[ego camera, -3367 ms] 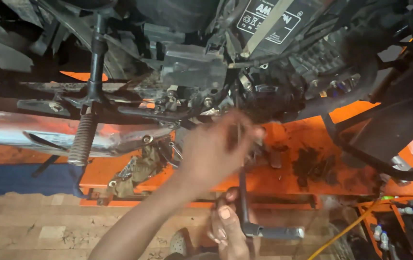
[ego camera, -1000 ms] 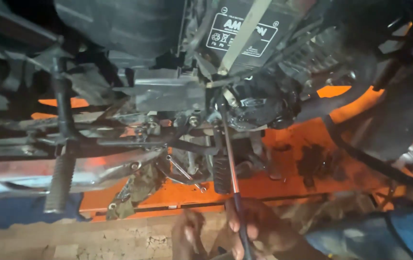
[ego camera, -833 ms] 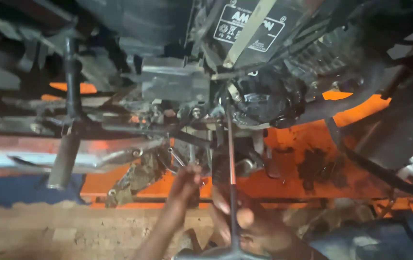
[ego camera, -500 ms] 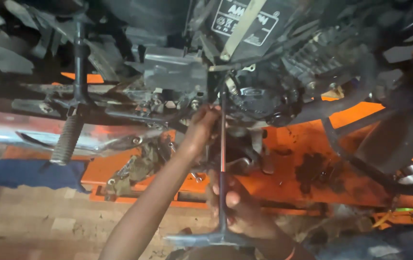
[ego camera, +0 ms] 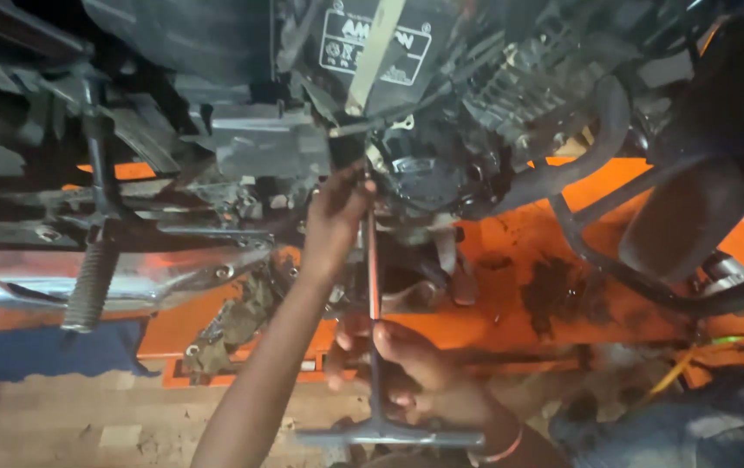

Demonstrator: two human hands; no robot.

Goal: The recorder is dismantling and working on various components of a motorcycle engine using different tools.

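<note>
Now right hand grasps T-wrench shaft near its handle; left hand clenches far tip by engine.

Label: one, rectangular, black ground with white border and white print, tilted slightly. Fixed to the dark box-shaped part at the top centre of the motorcycle underside; a pale strap crosses its right half diagonally.

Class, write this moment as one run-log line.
left hand: at T-handle wrench tip, by engine | right hand: gripping shaft | orange lift table beneath
</note>
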